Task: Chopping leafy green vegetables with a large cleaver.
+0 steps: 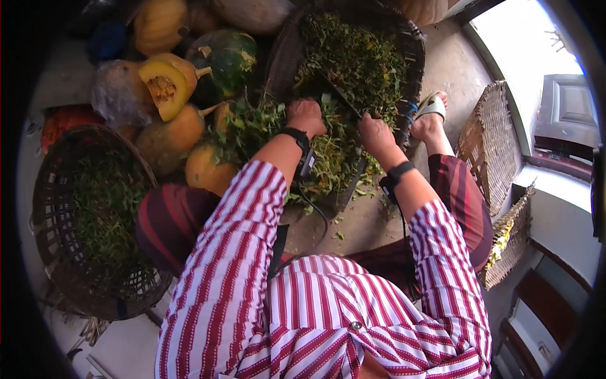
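Observation:
My left hand (305, 117) presses down, fingers curled, on a bunch of leafy green stems (253, 125) that trails out to its left. In my right hand (378, 137) is the handle of a knife, whose dark blade (344, 98) points up and left over the greens. Beneath the leaves, part of a dark board (351, 187) shows; the rest of it is covered. Just beyond both hands, a large woven basket (283, 64) holds a heap of cut greens (362, 57). Leaf scraps (340, 234) lie on the floor near me.
Several pumpkins crowd the left, including a green one (222, 59) and a cut yellow piece (163, 87). A second basket (42, 225) of greens stands by my left knee. Woven trays (492, 137) lean at the right. A cable (319, 213) hangs from my left wrist device.

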A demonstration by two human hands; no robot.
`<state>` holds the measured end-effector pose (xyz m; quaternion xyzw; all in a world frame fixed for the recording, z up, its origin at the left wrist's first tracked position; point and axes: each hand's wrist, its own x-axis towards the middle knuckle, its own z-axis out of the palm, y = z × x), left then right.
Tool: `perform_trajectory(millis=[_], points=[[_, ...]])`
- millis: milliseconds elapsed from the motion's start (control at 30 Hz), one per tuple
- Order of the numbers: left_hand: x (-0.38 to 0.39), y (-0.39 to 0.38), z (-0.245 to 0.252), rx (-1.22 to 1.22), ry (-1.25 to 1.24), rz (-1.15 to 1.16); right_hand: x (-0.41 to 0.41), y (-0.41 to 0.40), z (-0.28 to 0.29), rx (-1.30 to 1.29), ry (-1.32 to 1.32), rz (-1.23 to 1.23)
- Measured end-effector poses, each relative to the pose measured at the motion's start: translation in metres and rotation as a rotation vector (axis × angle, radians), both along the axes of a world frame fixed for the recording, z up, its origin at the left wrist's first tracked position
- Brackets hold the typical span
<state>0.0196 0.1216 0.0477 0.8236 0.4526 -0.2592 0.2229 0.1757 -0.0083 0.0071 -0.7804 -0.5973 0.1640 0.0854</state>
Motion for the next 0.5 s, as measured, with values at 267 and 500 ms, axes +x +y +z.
perform_trajectory(millis=[267,500], points=[[-0.022,0.008,-0.014,0.084,-0.030,0.030,-0.037,0.043,0.121,0.605,0.261,-0.004],[-0.001,-0.006,0.006,0.044,0.073,-0.062,0.010,0.011,0.021,0.084,-0.088,0.199]])
